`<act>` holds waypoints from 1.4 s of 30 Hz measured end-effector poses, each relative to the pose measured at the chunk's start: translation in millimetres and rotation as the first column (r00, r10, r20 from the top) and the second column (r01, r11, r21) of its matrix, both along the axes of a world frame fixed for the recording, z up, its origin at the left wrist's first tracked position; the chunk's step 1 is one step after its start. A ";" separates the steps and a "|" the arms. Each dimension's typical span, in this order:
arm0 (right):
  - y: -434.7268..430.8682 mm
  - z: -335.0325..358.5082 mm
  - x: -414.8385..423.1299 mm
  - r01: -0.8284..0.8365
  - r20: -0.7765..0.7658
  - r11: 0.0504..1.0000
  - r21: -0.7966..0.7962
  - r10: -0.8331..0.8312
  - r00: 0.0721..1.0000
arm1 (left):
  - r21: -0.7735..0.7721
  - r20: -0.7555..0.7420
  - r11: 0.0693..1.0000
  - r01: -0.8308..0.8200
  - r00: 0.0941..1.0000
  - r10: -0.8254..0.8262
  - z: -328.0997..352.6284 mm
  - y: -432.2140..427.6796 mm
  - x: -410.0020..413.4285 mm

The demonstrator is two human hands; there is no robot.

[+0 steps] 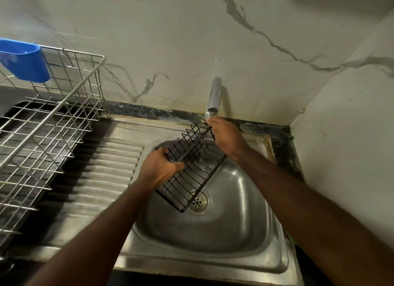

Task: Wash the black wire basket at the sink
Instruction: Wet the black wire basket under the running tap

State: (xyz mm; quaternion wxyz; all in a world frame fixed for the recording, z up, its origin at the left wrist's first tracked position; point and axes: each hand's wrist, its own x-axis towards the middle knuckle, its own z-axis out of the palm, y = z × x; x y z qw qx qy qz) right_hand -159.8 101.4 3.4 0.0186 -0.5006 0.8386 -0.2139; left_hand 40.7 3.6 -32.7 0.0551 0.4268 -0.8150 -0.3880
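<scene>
The black wire basket [193, 168] hangs tilted over the steel sink bowl [232, 219], its lower end above the drain [199, 201]. My left hand [160, 165] grips the basket's left rim, fingers curled round the wires. My right hand [226, 136] lies over the basket's upper end, just below the chrome tap [215, 96], with fingertips by the tap's small lever; whether it holds the basket or the lever is unclear. A thin stream of water falls through the basket.
A ribbed steel draining board [102, 179] lies left of the bowl. On the left counter stands a steel wire dish rack [49, 123] with a blue plastic cup [25, 62] hooked on it. Marble-patterned walls close in behind and on the right.
</scene>
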 end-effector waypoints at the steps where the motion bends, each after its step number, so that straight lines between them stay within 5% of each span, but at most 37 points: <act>1: 1.3 -0.6 8.6 -0.025 -0.088 0.996 0.081 0.033 0.996 | -0.011 0.008 1.000 0.004 1.000 -0.004 2.4 0.3 -1.3; 3: 6.5 0.3 29.3 -0.123 -0.213 0.966 0.225 0.172 0.962 | -0.023 0.005 1.000 0.014 1.000 -0.014 6.3 1.6 -4.0; 7: 19.4 -9.7 42.4 -0.337 -0.195 0.900 0.275 0.395 0.898 | -0.071 0.013 0.997 0.025 1.000 -0.024 13.6 8.0 -11.3; 13: 22.0 -6.4 -8.4 -0.016 -0.207 0.982 0.190 0.056 0.977 | -0.116 0.053 0.993 0.031 0.998 -0.025 24.8 12.7 -20.3; 20: 28.5 -7.9 32.9 -0.330 -0.137 0.912 0.243 0.369 0.919 | -0.154 0.076 0.988 0.012 0.997 0.000 12.2 6.2 -30.8; 27: 27.5 -7.4 -15.4 -0.061 -0.203 0.982 0.180 0.098 0.974 | -0.151 0.081 0.987 0.054 0.996 -0.042 32.4 14.5 -30.3; 33: 28.4 -11.2 14.5 -0.326 -0.199 0.930 0.168 0.356 0.913 | -0.154 0.071 0.985 0.076 0.995 -0.066 28.9 7.5 -35.2; 42: 28.2 -7.3 -11.9 -0.304 -0.286 0.947 0.105 0.322 0.903 | -0.046 0.043 0.983 0.177 0.984 -0.175 45.0 -3.5 -40.4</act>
